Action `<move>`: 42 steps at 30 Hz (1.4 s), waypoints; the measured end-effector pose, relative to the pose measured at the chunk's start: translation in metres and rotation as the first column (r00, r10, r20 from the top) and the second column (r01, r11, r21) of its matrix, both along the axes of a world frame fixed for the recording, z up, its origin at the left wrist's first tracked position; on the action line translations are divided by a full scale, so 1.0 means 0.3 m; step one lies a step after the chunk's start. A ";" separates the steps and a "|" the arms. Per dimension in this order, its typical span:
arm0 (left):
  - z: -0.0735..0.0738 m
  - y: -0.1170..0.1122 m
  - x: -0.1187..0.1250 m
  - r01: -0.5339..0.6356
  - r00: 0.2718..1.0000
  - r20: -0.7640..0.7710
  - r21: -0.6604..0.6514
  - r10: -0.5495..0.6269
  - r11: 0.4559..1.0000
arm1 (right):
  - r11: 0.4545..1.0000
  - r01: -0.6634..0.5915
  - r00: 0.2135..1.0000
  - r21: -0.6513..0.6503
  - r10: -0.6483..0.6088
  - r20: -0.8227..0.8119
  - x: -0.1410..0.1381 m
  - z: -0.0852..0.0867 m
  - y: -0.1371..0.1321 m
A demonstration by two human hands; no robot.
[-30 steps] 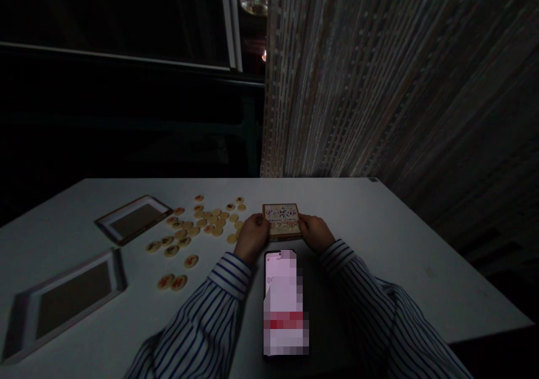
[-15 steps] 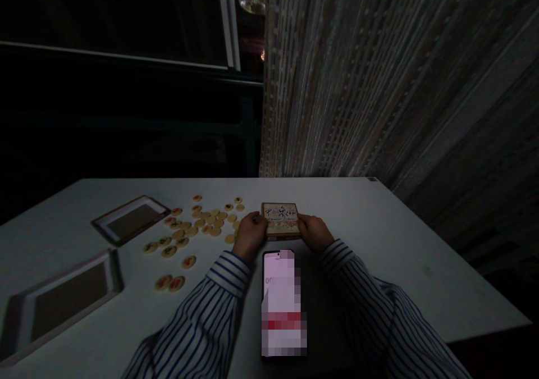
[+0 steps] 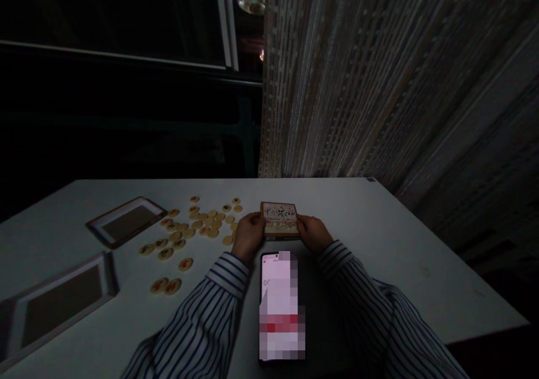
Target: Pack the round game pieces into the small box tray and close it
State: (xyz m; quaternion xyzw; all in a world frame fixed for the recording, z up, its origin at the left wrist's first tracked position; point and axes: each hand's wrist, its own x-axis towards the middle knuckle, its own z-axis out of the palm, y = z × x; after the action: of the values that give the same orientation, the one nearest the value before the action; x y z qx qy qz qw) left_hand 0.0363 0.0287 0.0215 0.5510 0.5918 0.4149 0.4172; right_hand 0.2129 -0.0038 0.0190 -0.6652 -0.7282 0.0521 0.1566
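Note:
Between my two hands is a small Chinese chess box (image 3: 280,220), its printed face with dark characters turned up. My left hand (image 3: 248,236) grips the box's left edge, fingers curled. On the opposite edge, my right hand (image 3: 314,233) is closed with the thumb along the side. Round Chinese chess pieces (image 3: 185,264), several with red or black characters, lie scattered left of my left hand. A phone (image 3: 278,295) with a lit, partly blurred screen rests just below the box, between my forearms.
Two shallow open trays with brown bottoms lie at the left: a farther one (image 3: 126,222) and a nearer one (image 3: 63,306). Everything rests on a white table (image 3: 391,289). A string curtain (image 3: 328,87) hangs behind the table's far edge.
The view has shifted slightly, so the pieces, trays and phone sit a little farther left. Both hands keep their hold on the box, which stays nearly in place.

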 end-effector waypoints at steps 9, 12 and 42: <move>-0.023 -0.014 0.008 0.001 0.979 0.206 -0.004 0.000 1.000 | 0.999 -0.003 1.000 0.043 0.004 -0.011 0.007 -0.013 0.004; -0.021 -0.023 0.009 0.009 0.967 0.256 -0.037 0.000 0.999 | 0.999 -0.004 1.000 0.035 0.005 -0.012 0.007 -0.012 0.006; 0.001 -0.052 0.024 0.136 0.708 0.706 -0.187 0.037 0.973 | 0.988 0.061 -0.019 -0.143 -0.142 -0.990 0.045 -0.048 0.068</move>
State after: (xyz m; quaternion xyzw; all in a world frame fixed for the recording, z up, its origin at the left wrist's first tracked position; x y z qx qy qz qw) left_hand 0.0436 0.0132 0.0217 0.3157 0.4157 0.5124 0.6819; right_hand 0.2264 0.0166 0.0045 -0.4858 -0.3484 0.5184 0.6114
